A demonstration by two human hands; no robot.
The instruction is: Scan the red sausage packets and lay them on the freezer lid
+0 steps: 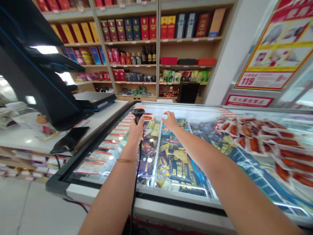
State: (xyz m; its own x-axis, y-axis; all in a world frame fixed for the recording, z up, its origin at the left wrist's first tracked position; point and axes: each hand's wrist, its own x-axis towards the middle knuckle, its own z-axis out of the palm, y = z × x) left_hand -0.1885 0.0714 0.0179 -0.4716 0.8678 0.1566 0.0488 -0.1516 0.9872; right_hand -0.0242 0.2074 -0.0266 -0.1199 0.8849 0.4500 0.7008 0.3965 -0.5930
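My left hand is wrapped round a black handheld barcode scanner, whose head sticks up above the fist. The scanner's cable hangs down along my left forearm. To its right, my right hand hovers with thumb and fingers apart and slightly curled, and nothing shows in it. Both hands are over a glass-topped chest freezer. Beneath them lie packaged frozen goods in white wire compartments. Whether my right hand touches the glass, I cannot tell.
Left of the freezer, a counter carries a flat scale, a dark screen stand and a black phone-like device. Packs of sausages lie at the right. Behind stand shelves of boxes and bottles.
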